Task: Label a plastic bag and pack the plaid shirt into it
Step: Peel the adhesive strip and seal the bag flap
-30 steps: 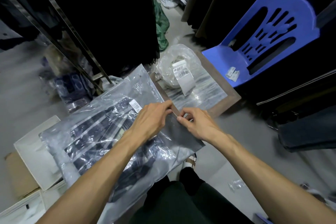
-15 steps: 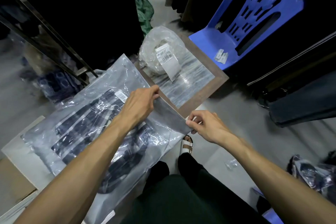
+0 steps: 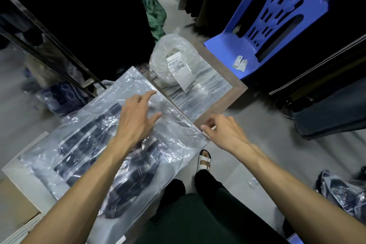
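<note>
Lying under spread fingers (image 3: 152,118): plaid shirt (image 3: 95,148)

Grey concrete floor (image 3: 257,117) carries everything. Centre: wood-framed board (image 3: 215,93) flat on the floor, a crumpled clear bag (image 3: 168,55) with a barcode label (image 3: 179,67) on its far-left part. Near left: white box (image 3: 23,172) with the clear plastic bag (image 3: 178,136) lying across it, plaid shirt (image 3: 95,144) inside. Far right: blue plastic chair (image 3: 277,25), paper slips (image 3: 240,63) on its seat. Near right: another bagged garment (image 3: 340,192). Far centre: green cloth (image 3: 154,12). One white sandal (image 3: 204,161) stands beside the bag.
</note>
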